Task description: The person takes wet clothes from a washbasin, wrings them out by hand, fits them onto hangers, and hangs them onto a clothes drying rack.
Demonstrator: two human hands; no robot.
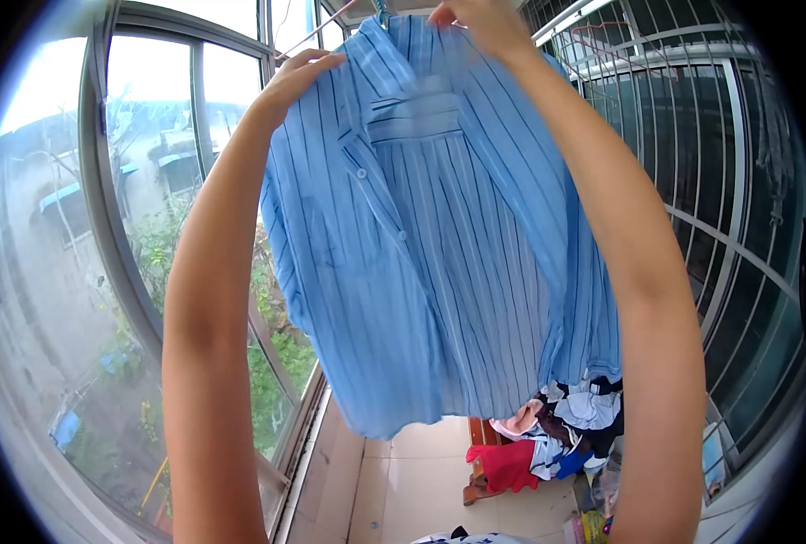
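Note:
A blue striped button-up shirt (pixel 357 245) hangs in front of me with its front unbuttoned, so the inside of its back shows. At its top, a small piece of a hanger hook (pixel 382 11) shows above the collar. My left hand (pixel 296 80) grips the shirt's shoulder on the left side, fingers bent over the cloth. Up at the collar's right side, my right hand (pixel 489 25) is closed on the cloth; it is partly cut off by the frame's top edge and slightly blurred.
Windows (pixel 153 118) line the left side, and a barred window (pixel 693 163) stands on the right. A pole (pixel 561 20) runs overhead. Below, a pile of clothes (pixel 589 412) and a red cloth (pixel 510 464) lie on a wooden piece of furniture (pixel 472 494) over the tiled floor (pixel 403 490).

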